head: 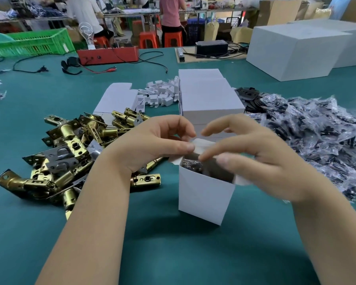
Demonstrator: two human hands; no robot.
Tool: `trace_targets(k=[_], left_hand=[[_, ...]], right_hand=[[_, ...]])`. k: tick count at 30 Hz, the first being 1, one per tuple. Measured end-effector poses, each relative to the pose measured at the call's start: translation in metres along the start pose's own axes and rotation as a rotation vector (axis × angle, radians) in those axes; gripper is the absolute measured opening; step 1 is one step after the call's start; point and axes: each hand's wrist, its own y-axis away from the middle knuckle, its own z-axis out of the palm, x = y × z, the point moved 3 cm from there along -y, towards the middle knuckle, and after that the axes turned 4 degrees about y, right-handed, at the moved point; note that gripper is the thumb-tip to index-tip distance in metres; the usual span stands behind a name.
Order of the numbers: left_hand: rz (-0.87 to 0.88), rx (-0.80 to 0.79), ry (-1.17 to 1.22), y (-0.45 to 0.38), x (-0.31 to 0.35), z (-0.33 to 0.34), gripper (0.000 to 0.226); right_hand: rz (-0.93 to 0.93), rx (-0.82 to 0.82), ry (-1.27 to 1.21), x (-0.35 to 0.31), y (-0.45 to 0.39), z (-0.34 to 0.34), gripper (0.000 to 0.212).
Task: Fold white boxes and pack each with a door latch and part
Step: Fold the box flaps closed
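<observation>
A small white box (203, 194) stands upright on the green table in front of me, its top open. Dark bagged parts show inside it. My left hand (158, 140) pinches the box's top flap (201, 146) between thumb and fingers at the far left corner. My right hand (261, 159) hovers over the open top with fingers spread and slightly bent; its fingertips touch the rim, and it is blurred. A pile of brass door latches (74, 153) lies to the left. A heap of bagged dark parts (317, 136) lies to the right.
Closed white boxes (210, 97) are stacked behind my hands, with flat unfolded boxes (115, 99) and small white inserts (158, 95) beside them. Large white cartons (296, 50) stand far right. A red device (109, 55), cables and a green crate (31, 42) sit at the back; people work beyond.
</observation>
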Motion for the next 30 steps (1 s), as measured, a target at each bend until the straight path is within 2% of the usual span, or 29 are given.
trace_targets(k=[2,4,5,7,9,11,14,17,18,20,22,24,27,30], left_hand=[[-0.072,0.026,-0.073,0.001,0.0,-0.001,0.011],[-0.167,0.04,-0.153,0.003,-0.001,-0.002,0.008],[-0.197,0.041,-0.161,0.004,-0.001,-0.003,0.011],[-0.192,0.03,-0.144,0.004,0.0,-0.001,0.015],[-0.131,0.032,-0.133,0.004,0.003,0.001,0.025],[-0.067,0.046,-0.118,0.002,0.005,0.004,0.033],[-0.043,0.07,-0.025,-0.001,0.004,0.004,0.034],[-0.068,0.04,0.163,0.0,0.001,0.0,0.042],[-0.068,0.009,0.192,0.0,0.0,-0.001,0.046],[-0.052,-0.042,0.182,0.0,-0.003,0.001,0.045],[-0.038,-0.037,0.131,-0.001,-0.003,0.001,0.041],[-0.041,-0.002,0.104,-0.003,-0.004,0.002,0.042],[-0.09,0.028,0.124,-0.003,-0.003,0.005,0.044],[-0.1,-0.011,0.029,-0.002,-0.002,0.009,0.059]], right_hand=[[0.061,0.135,-0.095,0.009,0.006,-0.011,0.023],[0.197,0.229,-0.245,0.024,0.014,-0.019,0.03],[0.25,0.221,-0.349,0.033,0.02,-0.021,0.032],[0.262,0.066,-0.499,0.041,0.029,-0.019,0.037],[0.21,-0.129,-0.649,0.04,0.034,-0.01,0.027],[0.197,-0.146,-0.759,0.038,0.029,-0.001,0.029],[0.263,0.096,-0.702,0.039,0.017,0.011,0.006],[0.309,0.249,-0.674,0.041,0.014,0.015,0.005],[0.307,0.263,-0.692,0.042,0.014,0.016,0.006],[0.304,0.255,-0.76,0.042,0.015,0.019,0.031],[0.285,0.253,-0.838,0.041,0.015,0.023,0.056],[0.24,0.266,-0.843,0.038,0.016,0.024,0.07],[0.17,0.302,-0.789,0.034,0.017,0.021,0.073],[0.13,0.305,-0.754,0.031,0.015,0.021,0.067]])
